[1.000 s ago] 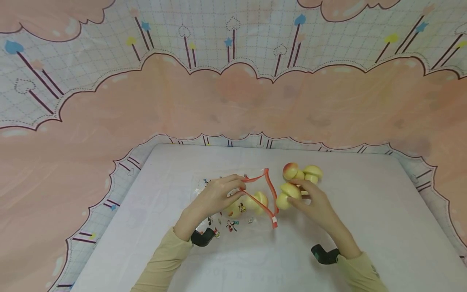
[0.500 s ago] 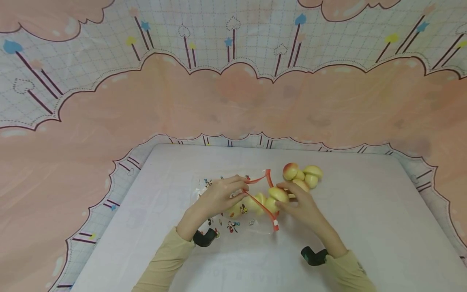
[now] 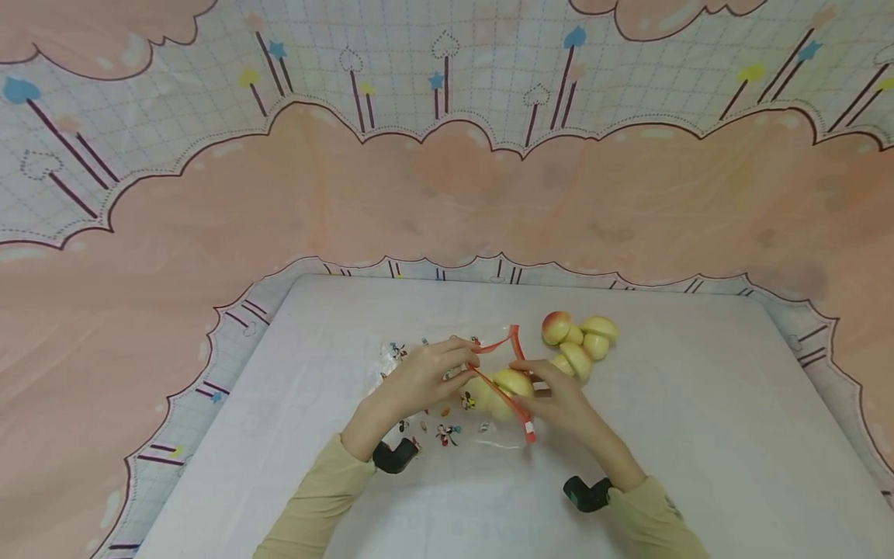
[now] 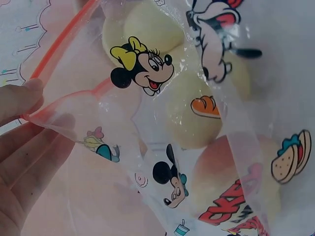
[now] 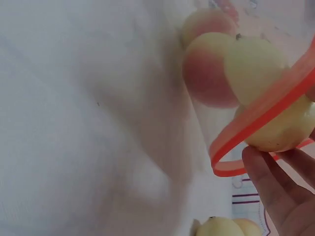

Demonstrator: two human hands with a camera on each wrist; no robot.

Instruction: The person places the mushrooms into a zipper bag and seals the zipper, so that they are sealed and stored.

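Observation:
My left hand (image 3: pixel 422 380) pinches the red zip edge of a clear zip bag (image 3: pixel 447 433) printed with cartoon mice, and its mouth gapes toward the right. In the left wrist view, thumb and fingers grip the red strip (image 4: pixel 64 42). Several yellow mushrooms (image 4: pixel 194 115), one with a reddish cap (image 4: pixel 221 167), lie inside, seen through the film. My right hand (image 3: pixel 562 400) holds another yellow mushroom (image 3: pixel 515 382) at the mouth, partly within it. In the right wrist view, fingertips touch this mushroom (image 5: pixel 278 130) behind the red zip strip (image 5: pixel 266 108).
Three loose mushrooms lie beyond my right hand on the white table (image 3: pixel 698 404): a red-capped one (image 3: pixel 556 328), a yellow one (image 3: pixel 601 332) and a nearer one (image 3: pixel 576 360). A patterned cloth (image 3: pixel 447 202) hangs behind the table. Black wrist mounts (image 3: pixel 394 456) sit at both cuffs.
My right hand has moved left with the mushroom, from beside the loose ones into the bag's mouth. The nearer loose mushroom has come into fuller view. My left hand keeps its grip, shifting slightly right.

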